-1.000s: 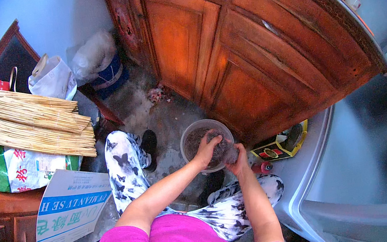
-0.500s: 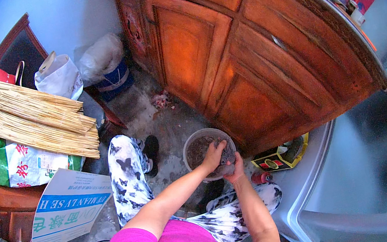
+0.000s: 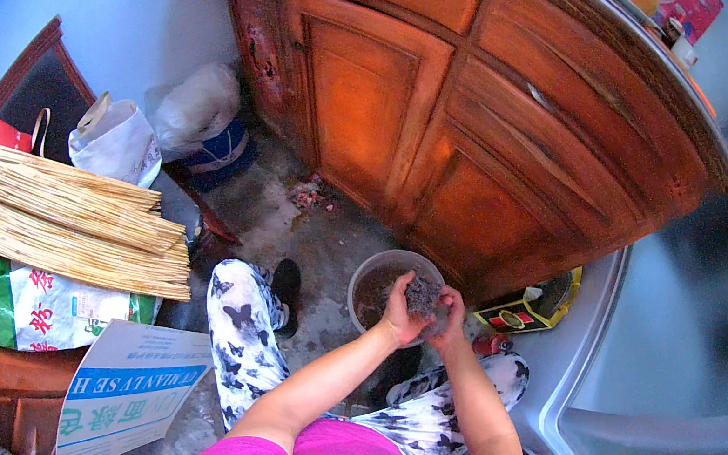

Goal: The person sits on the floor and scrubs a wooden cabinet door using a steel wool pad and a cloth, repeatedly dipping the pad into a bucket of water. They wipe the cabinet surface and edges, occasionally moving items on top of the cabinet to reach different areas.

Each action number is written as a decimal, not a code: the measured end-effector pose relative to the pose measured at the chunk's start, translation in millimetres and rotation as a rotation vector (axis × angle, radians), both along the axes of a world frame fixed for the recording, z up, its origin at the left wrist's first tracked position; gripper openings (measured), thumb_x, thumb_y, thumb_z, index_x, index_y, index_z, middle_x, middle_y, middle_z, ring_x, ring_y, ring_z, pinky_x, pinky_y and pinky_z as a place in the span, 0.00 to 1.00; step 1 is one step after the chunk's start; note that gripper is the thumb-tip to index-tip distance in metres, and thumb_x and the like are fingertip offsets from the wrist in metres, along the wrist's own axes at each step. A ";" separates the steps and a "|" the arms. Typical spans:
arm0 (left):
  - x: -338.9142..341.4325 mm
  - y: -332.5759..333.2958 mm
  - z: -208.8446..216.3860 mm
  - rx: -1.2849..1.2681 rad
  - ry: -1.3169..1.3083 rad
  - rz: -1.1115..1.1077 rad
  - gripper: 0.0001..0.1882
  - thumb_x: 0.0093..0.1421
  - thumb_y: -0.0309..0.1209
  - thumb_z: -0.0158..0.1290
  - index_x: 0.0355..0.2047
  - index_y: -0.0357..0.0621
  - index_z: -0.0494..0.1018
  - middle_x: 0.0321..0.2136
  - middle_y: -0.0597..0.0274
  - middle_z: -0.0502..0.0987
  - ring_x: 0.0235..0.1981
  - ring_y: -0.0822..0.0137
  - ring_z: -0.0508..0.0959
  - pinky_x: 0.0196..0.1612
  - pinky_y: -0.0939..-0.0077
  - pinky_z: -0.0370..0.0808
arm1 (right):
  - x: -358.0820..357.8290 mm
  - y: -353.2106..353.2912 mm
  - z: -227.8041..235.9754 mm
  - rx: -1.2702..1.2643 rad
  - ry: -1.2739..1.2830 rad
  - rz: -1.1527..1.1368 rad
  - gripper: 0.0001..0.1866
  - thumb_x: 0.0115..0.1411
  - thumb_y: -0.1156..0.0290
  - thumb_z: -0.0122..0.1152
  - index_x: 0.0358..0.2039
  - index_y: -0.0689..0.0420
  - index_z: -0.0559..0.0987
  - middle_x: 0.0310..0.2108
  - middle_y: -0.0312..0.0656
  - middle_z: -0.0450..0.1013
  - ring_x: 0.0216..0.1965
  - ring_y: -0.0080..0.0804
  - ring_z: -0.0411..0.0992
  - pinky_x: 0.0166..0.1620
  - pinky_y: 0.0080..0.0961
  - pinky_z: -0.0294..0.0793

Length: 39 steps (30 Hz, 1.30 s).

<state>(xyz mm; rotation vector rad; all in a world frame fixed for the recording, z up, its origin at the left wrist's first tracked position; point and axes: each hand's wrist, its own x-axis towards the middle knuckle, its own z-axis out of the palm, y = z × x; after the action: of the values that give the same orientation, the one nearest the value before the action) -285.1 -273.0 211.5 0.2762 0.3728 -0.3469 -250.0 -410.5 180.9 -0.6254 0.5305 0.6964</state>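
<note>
A dark grey, fuzzy-looking clump [image 3: 423,293] sits between my two hands, over the right side of a round pale tub [image 3: 353,297]. My left hand [image 3: 402,313] cups the clump from the left, thumb towards the far side. From the right, my right hand [image 3: 448,317] closes on its near edge, fingers curled. What the clump is made of cannot be made out. Inside the tub, brownish murky contents [image 3: 375,293] show, partly hidden by my hands.
A wooden cabinet [image 3: 376,84] rises just beyond the tub. To its right lie a black-and-yellow box [image 3: 514,318] and a small red object [image 3: 492,344]. Thin sticks [image 3: 72,224] lie bundled at left, above a white printed board [image 3: 129,390]. A blue bucket [image 3: 217,155] stands behind.
Both hands have lifted the clump slightly and turned it, so more of it shows between them. The left fingers have swung from over its top to its left side.
</note>
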 end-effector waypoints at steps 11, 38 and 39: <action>24.1 -15.4 18.6 0.850 -0.044 -0.080 0.27 0.67 0.55 0.50 0.52 0.44 0.70 0.41 0.60 0.82 0.39 0.63 0.81 0.29 0.59 0.79 | 18.8 -46.3 -80.6 0.197 -0.075 0.167 0.30 0.63 0.36 0.47 0.55 0.40 0.79 0.54 0.33 0.78 0.54 0.37 0.75 0.56 0.45 0.74; 19.7 20.2 -8.4 1.942 -0.426 -0.210 0.32 0.71 0.54 0.44 0.70 0.53 0.62 0.71 0.53 0.60 0.75 0.52 0.51 0.74 0.43 0.38 | 14.2 32.6 16.9 -0.038 0.045 -0.083 0.30 0.64 0.42 0.50 0.58 0.47 0.77 0.58 0.39 0.75 0.60 0.44 0.71 0.61 0.47 0.71; 23.2 21.3 -4.4 1.858 -0.404 -0.206 0.31 0.72 0.53 0.43 0.68 0.51 0.63 0.69 0.51 0.62 0.73 0.50 0.55 0.74 0.47 0.43 | 15.1 29.9 15.7 0.004 -0.009 -0.094 0.30 0.64 0.41 0.50 0.58 0.47 0.77 0.58 0.39 0.75 0.60 0.44 0.71 0.60 0.47 0.72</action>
<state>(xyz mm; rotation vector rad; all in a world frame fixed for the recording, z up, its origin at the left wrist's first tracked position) -262.0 -251.6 207.0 2.1775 0.1584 -0.0335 -234.9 -380.6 196.5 -0.5964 0.5464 0.6054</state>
